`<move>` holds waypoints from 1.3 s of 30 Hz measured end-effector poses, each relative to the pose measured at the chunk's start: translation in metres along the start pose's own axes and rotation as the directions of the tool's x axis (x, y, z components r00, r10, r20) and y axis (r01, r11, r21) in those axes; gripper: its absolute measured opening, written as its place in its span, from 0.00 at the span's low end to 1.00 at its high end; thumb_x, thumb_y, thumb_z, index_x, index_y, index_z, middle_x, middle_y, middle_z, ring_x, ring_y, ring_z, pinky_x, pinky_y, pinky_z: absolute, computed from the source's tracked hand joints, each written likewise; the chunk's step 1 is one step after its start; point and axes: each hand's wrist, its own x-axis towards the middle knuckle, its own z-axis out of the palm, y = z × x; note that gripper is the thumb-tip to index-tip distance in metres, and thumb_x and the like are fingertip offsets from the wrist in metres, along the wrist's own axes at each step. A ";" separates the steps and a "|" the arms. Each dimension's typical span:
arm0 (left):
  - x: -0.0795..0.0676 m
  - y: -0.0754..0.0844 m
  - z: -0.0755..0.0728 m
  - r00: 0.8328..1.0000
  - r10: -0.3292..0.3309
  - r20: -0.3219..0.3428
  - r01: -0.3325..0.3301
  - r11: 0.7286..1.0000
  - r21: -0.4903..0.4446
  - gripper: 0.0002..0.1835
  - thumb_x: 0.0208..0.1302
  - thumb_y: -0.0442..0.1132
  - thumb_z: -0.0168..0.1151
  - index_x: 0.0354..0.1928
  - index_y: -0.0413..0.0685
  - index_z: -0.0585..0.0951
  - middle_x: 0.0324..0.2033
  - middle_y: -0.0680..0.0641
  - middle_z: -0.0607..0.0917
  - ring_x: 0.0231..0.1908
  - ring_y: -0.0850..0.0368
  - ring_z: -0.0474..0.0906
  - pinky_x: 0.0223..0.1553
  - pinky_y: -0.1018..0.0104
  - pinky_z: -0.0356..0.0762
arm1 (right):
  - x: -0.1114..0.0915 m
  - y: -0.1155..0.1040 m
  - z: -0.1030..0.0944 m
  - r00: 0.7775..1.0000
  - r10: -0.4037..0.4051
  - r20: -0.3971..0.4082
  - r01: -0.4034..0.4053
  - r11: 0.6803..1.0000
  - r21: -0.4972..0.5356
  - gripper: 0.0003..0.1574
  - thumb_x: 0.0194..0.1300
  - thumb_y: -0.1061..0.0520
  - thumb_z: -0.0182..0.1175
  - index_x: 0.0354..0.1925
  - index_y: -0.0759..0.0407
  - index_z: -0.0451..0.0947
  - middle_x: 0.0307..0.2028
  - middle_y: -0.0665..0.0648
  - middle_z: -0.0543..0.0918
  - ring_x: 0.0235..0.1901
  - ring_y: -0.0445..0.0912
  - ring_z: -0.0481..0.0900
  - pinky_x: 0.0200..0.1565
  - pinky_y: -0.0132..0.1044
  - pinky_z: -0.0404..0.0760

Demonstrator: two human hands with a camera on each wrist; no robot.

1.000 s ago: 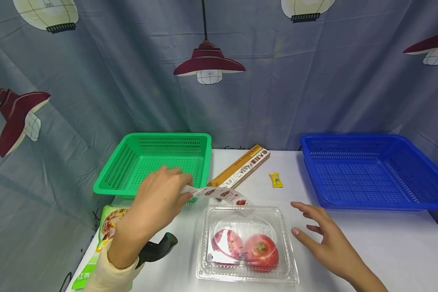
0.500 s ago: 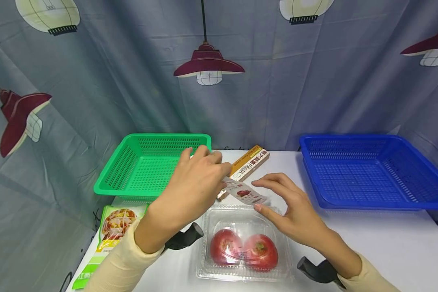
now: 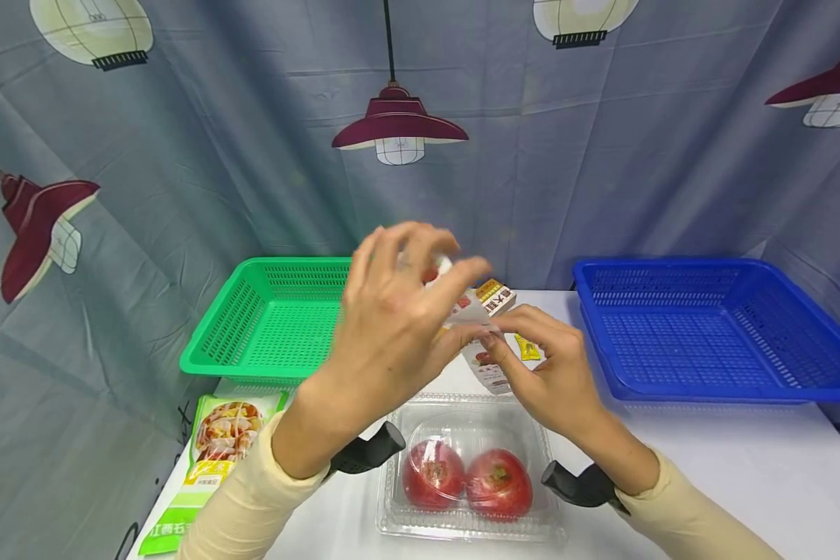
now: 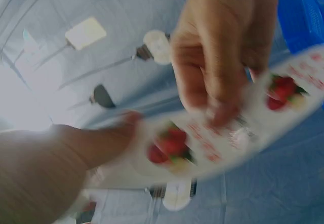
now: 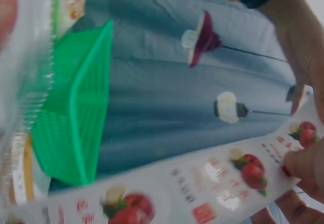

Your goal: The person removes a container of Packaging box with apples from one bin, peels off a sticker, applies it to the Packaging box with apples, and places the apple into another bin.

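Note:
Above the clear plastic box [image 3: 399,523], both hands are on a strip of stickers [image 3: 488,372] printed with red fruit. My left hand [image 3: 385,327] holds the strip's upper part, its thumb pressed along it, while the strip [image 4: 202,148] runs on to the right in the left wrist view. My right hand [image 3: 560,373] pinches the strip between thumb and fingertips, near the left thumb. The strip [image 5: 187,183] stretches away from that pinch in the right wrist view. Under the box's lid lie two round red fruits, one at left [image 3: 432,474] and one at right [image 3: 499,484].
A green basket [image 3: 199,354] stands back left, a blue basket [image 3: 637,391] back right. Between them lie a pasta box [image 3: 497,299], partly hidden by my left hand, and a small yellow packet [image 3: 528,348]. A green food bag [image 3: 227,439] lies at front left.
My left hand has carried the sticker strip up and right from beside the green basket. My right hand has moved in from the right and taken hold of the strip.

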 end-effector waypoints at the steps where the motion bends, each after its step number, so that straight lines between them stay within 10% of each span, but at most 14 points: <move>1: 0.001 -0.002 0.000 0.997 -0.035 -0.069 0.032 0.999 -0.043 0.29 0.50 0.51 0.78 0.53 0.50 0.81 0.50 0.44 0.77 0.55 0.44 0.70 0.56 0.49 0.67 | 0.002 -0.002 -0.001 1.000 0.016 -0.014 -0.016 1.000 0.015 0.12 0.57 0.72 0.67 0.40 0.62 0.86 0.34 0.53 0.86 0.38 0.45 0.83 0.46 0.34 0.77; 4: 0.001 -0.007 -0.001 0.969 -0.192 -0.158 0.150 0.959 -0.242 0.38 0.54 0.50 0.76 0.64 0.44 0.72 0.55 0.42 0.76 0.55 0.48 0.72 0.52 0.56 0.70 | 0.006 -0.007 -0.003 0.996 0.086 -0.036 -0.083 0.993 0.078 0.13 0.57 0.76 0.65 0.40 0.64 0.86 0.34 0.54 0.86 0.38 0.45 0.83 0.46 0.35 0.78; 10: -0.002 -0.008 -0.001 0.903 -0.415 0.114 0.395 0.694 -0.602 0.27 0.66 0.45 0.65 0.64 0.44 0.72 0.44 0.53 0.84 0.45 0.62 0.79 0.38 0.61 0.78 | 0.006 -0.014 -0.004 0.987 0.160 -0.032 -0.153 0.976 0.152 0.13 0.58 0.77 0.63 0.39 0.67 0.85 0.35 0.57 0.85 0.38 0.48 0.82 0.45 0.35 0.80; 13: 0.000 -0.009 0.002 0.883 -0.448 0.143 0.420 0.614 -0.669 0.15 0.69 0.42 0.62 0.54 0.45 0.80 0.37 0.56 0.85 0.38 0.64 0.80 0.34 0.59 0.78 | 0.004 -0.016 -0.003 0.985 0.172 -0.016 -0.169 0.975 0.141 0.12 0.59 0.76 0.64 0.39 0.66 0.85 0.35 0.56 0.85 0.39 0.48 0.82 0.45 0.35 0.80; 20: 0.007 -0.014 0.005 0.892 -0.453 0.014 0.342 0.653 -0.676 0.06 0.67 0.37 0.63 0.36 0.42 0.87 0.26 0.56 0.85 0.28 0.65 0.79 0.29 0.63 0.77 | 0.005 -0.015 0.000 0.991 0.132 0.028 -0.134 0.989 0.057 0.16 0.58 0.73 0.66 0.43 0.61 0.85 0.37 0.53 0.86 0.40 0.47 0.82 0.48 0.35 0.77; 27: 0.007 -0.018 0.013 0.921 -0.383 0.074 0.333 0.672 -0.662 0.04 0.66 0.34 0.63 0.38 0.44 0.86 0.27 0.56 0.85 0.27 0.66 0.79 0.28 0.65 0.78 | 0.040 -0.022 -0.011 0.992 0.056 -0.116 -0.047 0.996 0.076 0.26 0.56 0.75 0.66 0.54 0.68 0.79 0.43 0.59 0.80 0.45 0.53 0.78 0.50 0.40 0.77; 39: 0.008 -0.011 0.018 0.972 -0.232 0.047 0.207 0.735 -0.645 0.05 0.66 0.32 0.63 0.40 0.44 0.86 0.28 0.55 0.86 0.29 0.71 0.79 0.30 0.69 0.78 | 0.082 -0.034 -0.021 0.975 -0.074 -0.209 0.079 0.997 0.016 0.12 0.55 0.74 0.67 0.40 0.70 0.85 0.36 0.60 0.82 0.41 0.49 0.78 0.46 0.39 0.74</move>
